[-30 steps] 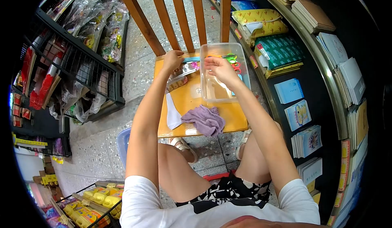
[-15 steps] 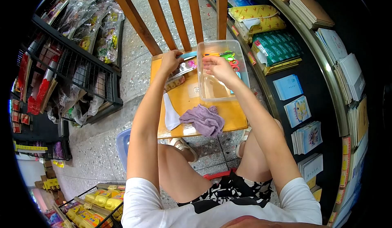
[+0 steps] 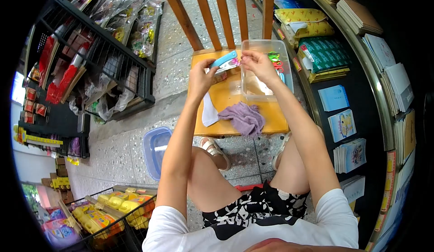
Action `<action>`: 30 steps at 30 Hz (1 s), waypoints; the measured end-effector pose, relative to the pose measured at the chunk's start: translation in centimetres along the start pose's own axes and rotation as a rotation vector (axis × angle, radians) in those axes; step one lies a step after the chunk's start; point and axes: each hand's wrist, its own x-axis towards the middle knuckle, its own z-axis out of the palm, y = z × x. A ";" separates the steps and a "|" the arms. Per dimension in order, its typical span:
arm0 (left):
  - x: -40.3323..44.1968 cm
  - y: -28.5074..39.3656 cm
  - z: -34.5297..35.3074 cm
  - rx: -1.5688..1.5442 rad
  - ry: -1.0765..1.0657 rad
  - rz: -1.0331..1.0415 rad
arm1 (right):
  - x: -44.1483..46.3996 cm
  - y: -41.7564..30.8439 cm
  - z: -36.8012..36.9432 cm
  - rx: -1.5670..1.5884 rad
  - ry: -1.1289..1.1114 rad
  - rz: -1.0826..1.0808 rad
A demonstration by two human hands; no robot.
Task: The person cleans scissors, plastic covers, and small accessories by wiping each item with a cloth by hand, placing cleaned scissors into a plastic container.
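Note:
My left hand (image 3: 201, 77) is closed around a slim light-blue tool (image 3: 224, 59), raised over the far part of the wooden chair seat (image 3: 212, 124). Its exact kind is unclear. My right hand (image 3: 261, 66) has its fingers pinched together above the near-left side of a clear plastic box (image 3: 244, 92); whatever they hold, if anything, is too small to make out. Scissors with green and red handles (image 3: 275, 61) lie in the box. Partly hidden behind my left hand are metallic and pink items. A purple cloth (image 3: 243, 118) and a white sock-shaped piece (image 3: 209, 110) lie nearer me.
Chair-back slats (image 3: 220, 15) rise behind the seat. A blue plastic basin (image 3: 157, 150) stands on the floor at left. Wire racks (image 3: 115, 71) with bagged goods line the left; a shelf with booklets (image 3: 333, 97) and packages runs along the right. Yellow bottles (image 3: 95, 218) sit at lower left.
My left hand has lifted the light-blue tool up from the seat's far-left area. My right hand's fingers have drawn together near the box's left rim. The view has shifted, so the scene sits further right.

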 end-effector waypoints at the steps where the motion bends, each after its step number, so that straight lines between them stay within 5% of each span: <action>1: -1.0 0.8 -0.4 -0.020 0.016 0.002 | -0.4 -0.7 0.3 0.036 -0.013 0.005; 13: -7.1 2.9 -0.8 -0.236 -0.008 -0.028 | -4.7 -2.2 2.1 0.084 -0.118 -0.028; 23: -9.4 3.3 -1.8 -0.979 -0.266 -0.562 | -6.7 -2.8 2.5 0.199 -0.111 0.067; 30: -9.2 1.8 -2.2 -1.246 -0.131 -0.670 | -7.5 -2.1 4.3 0.254 -0.082 0.069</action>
